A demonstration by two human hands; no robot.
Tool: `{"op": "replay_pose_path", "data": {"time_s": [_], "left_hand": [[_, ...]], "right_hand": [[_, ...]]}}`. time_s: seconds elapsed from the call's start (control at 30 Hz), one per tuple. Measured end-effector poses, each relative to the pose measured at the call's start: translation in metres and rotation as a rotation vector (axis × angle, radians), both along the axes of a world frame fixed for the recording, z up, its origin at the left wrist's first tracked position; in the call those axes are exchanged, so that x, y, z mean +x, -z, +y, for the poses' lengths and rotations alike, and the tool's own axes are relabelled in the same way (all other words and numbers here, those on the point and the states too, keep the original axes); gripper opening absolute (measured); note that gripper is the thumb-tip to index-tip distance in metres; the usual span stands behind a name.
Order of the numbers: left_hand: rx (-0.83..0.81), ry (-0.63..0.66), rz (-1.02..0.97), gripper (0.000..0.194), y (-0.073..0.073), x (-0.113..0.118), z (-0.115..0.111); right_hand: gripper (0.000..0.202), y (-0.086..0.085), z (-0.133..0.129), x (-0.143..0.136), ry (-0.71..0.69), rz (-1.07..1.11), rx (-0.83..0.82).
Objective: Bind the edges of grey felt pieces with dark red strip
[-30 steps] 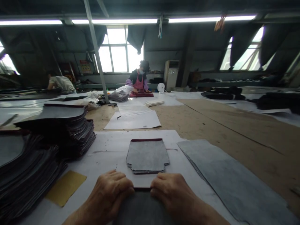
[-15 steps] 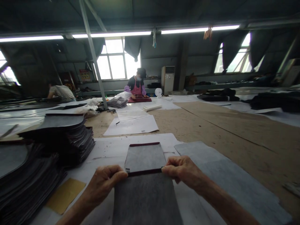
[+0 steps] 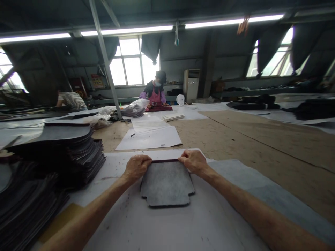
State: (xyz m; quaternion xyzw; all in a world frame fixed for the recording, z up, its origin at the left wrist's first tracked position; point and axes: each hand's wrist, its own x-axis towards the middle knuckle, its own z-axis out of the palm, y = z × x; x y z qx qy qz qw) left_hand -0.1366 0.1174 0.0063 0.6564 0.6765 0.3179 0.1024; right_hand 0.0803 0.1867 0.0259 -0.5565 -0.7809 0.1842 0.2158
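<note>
A grey panel [image 3: 167, 183], cut with notched near corners and edged in dark red along its far side, lies on the white sheet before me. Its material could be leather or backed fabric; I cannot tell. My left hand [image 3: 138, 165] pinches the far left corner of that edge. At the far right corner, my right hand [image 3: 192, 161] has its fingers closed on the same edge. Another panel seems to lie beneath, almost wholly hidden.
Tall stacks of similar dark panels [image 3: 86, 158] stand on the left, beside a yellow card [image 3: 61, 221]. A pale grey sheet [image 3: 261, 188] lies to the right. White papers [image 3: 149, 137] are farther back. Across the table a co-worker in a pink apron [image 3: 156, 98] handles dark red pieces.
Both hands have moved forward, away from me, carrying the panel by its dark red edge. It now covers the panel that lay beyond it. The view has shifted slightly.
</note>
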Motion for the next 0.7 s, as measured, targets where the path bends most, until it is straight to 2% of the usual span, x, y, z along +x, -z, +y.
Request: {"op": "replay_pose_path", "data": {"time_s": [0.23,0.47,0.6,0.7], "left_hand": [[0.083,-0.06,0.101,0.022,0.016,0.001,0.005],[0.077,-0.128,0.221,0.025,0.028,0.004,0.009],[0.092,-0.15,0.283,0.026,0.03,0.004,0.007],[0.116,-0.145,0.326,0.026,0.032,0.003,0.007]], "right_hand": [[0.018,0.011,0.003,-0.002,0.057,-0.08,0.058],[0.022,0.02,0.004,-0.005,0.059,-0.052,0.064],[0.03,0.016,0.015,0.008,0.108,0.017,0.003],[0.031,0.003,0.016,0.033,0.182,0.061,-0.007]]}}
